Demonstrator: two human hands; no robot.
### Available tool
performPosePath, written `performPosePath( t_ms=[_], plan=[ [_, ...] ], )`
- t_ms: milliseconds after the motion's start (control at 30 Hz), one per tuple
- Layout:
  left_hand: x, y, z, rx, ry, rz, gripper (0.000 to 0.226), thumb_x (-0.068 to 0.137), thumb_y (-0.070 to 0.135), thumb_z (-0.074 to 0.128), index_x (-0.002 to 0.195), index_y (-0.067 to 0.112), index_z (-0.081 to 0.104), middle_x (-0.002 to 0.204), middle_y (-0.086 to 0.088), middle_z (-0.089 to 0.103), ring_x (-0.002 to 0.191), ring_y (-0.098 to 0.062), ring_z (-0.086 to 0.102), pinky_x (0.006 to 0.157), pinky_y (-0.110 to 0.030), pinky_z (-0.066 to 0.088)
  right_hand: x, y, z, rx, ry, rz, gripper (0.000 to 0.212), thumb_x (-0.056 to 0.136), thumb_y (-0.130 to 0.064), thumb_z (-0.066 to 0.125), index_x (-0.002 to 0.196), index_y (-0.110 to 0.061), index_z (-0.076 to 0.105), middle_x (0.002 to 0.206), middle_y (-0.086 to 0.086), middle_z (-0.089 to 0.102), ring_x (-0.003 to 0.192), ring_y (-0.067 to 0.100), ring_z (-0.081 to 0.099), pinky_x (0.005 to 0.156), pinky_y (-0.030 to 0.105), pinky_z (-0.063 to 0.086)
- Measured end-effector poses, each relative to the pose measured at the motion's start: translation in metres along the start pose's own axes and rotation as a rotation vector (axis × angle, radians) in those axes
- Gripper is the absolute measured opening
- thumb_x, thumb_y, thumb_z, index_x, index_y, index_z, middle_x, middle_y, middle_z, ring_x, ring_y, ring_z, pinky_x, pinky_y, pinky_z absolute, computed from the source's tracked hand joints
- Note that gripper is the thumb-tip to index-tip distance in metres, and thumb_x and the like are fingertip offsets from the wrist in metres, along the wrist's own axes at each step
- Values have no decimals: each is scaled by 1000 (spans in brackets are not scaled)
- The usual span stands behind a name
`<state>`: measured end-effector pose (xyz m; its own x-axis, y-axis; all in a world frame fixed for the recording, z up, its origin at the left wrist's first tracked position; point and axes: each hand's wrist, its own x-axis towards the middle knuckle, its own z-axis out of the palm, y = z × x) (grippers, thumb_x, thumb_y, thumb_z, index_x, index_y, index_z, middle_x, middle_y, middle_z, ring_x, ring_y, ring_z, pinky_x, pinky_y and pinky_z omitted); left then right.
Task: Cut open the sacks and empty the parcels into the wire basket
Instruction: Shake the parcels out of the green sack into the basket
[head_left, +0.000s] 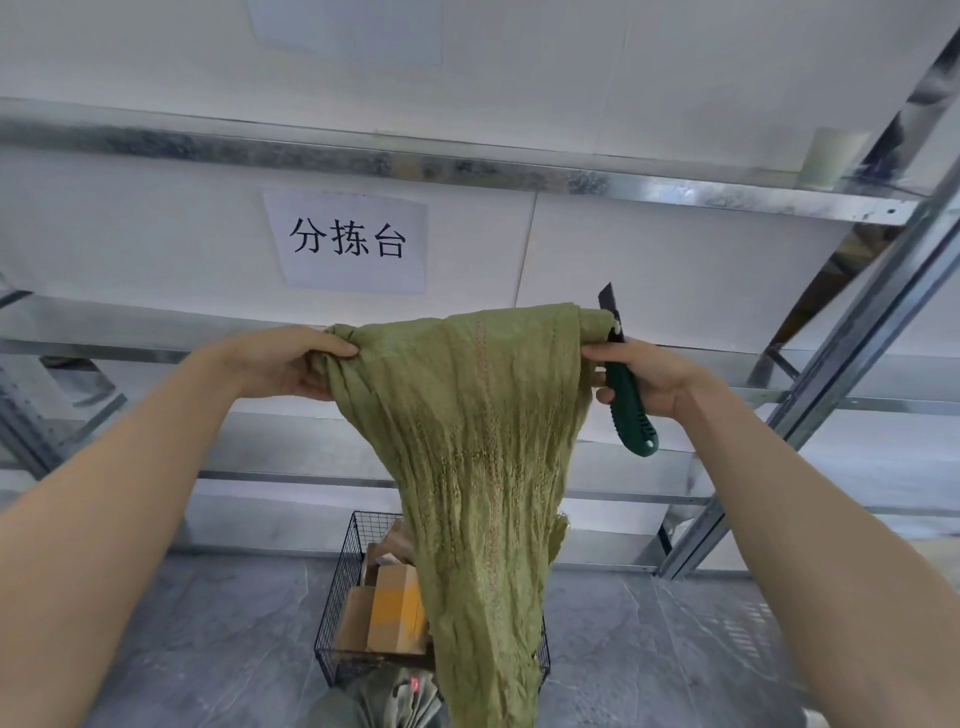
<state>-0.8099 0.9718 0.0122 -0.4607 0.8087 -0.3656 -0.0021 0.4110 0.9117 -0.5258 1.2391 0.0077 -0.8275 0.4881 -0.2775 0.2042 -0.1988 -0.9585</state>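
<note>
1. Both hands hold the sack (478, 467) up by its top corners. My left hand (291, 364) bunches one corner in curled fingers. My right hand (649, 376) pinches the other corner under the thumb, with its fingers wrapped round the knife (631, 410).
2. Knife: green handle slanting down out of my fist, blade out and pointing up, just beside the sack's corner.
3. Sack: hangs slack and pleated, narrowing downward. Its lower end drapes in front of the basket (337, 597). I cannot see its opening.
4. Basket: black wire, on the floor below my hands, close to the rack (831, 389). Cardboard parcels (395, 608) lie inside it.
5. Progress, as I judge it: the sack hangs flat with no bulge, so it looks cut and emptied, and its parcels appear to be in the basket.
6. Remaining, as I judge it: the spent sack is not yet put aside. A grey-green bundle (384, 701) at the lower edge may be another sack, but I cannot tell whether it is full.
7. Hazard: the bare blade stands close to the cloth and my fingers.
</note>
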Motion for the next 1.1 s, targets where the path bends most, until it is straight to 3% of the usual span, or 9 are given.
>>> performPosePath(
  t_ms=[167, 333, 467, 533, 633, 767, 900, 1033, 1100],
  plan=[
    [-1, 0, 7, 21, 63, 2, 33, 71, 47, 74, 95, 24, 68, 89, -3, 64, 85, -20, 60, 94, -43, 46, 11, 3, 9, 89, 119, -58, 6, 88, -16, 62, 83, -14, 64, 62, -3, 59, 46, 8, 49, 42, 21, 36],
    [-2, -2, 17, 90, 13, 76, 72, 43, 65, 81, 102, 27, 68, 92, 2, 72, 92, -20, 64, 94, -44, 46, 24, 7, 19, 80, 296, -56, 19, 88, -14, 61, 70, -14, 56, 51, -3, 48, 42, 8, 38, 40, 23, 33],
    [7, -1, 30, 111, 185, 119, 114, 44, 50, 88, 138, 22, 29, 110, 2, 60, 98, -19, 61, 91, -38, 48, 32, 7, 28, 37, 388, -55, 19, 85, -12, 63, 69, -12, 54, 56, 1, 44, 44, 11, 37, 40, 23, 34],
    [11, 0, 32, 117, 274, 168, 103, 68, 31, 83, 146, 21, 17, 114, 3, 54, 101, -20, 58, 91, -38, 49, 34, 7, 28, -9, 366, -57, 16, 85, -12, 63, 71, -12, 54, 57, 3, 43, 42, 11, 37, 39, 22, 35],
    [14, 2, 25, 58, 333, 221, 65, 82, 15, 72, 136, 10, 37, 116, -8, 57, 100, -25, 60, 89, -42, 53, 33, 8, 25, -48, 313, -64, 12, 85, -12, 64, 80, -14, 53, 58, 2, 45, 42, 11, 37, 39, 23, 36],
    [11, 5, 18, -223, 245, 251, 39, 89, 0, 58, 126, 4, 47, 108, -14, 57, 82, -22, 63, 62, -31, 60, 28, 9, 23, 55, 284, -23, 12, 88, -15, 62, 77, -14, 57, 55, -1, 49, 39, 8, 37, 39, 21, 34],
    [13, 5, 14, -410, 201, 233, 33, 93, -1, 50, 123, 12, 46, 102, -3, 54, 82, -16, 61, 63, -28, 59, 25, 8, 21, 257, 234, -35, 20, 91, -17, 56, 72, -14, 53, 46, -4, 45, 36, 7, 35, 38, 18, 31],
    [16, 2, 11, -403, 157, 231, 10, 95, 4, 48, 94, 11, 54, 82, -4, 53, 67, -11, 61, 59, -24, 57, 27, 8, 23, 398, 177, -55, 21, 91, -13, 51, 70, -14, 49, 45, -5, 39, 36, 7, 33, 39, 18, 30],
    [19, 2, 11, -333, 215, 225, 15, 95, 5, 50, 109, 7, 54, 90, -8, 55, 78, -17, 58, 64, -29, 57, 29, 8, 25, 431, 166, -49, 26, 91, -11, 48, 66, -15, 46, 42, -5, 35, 35, 8, 32, 39, 18, 30]
  ],
)
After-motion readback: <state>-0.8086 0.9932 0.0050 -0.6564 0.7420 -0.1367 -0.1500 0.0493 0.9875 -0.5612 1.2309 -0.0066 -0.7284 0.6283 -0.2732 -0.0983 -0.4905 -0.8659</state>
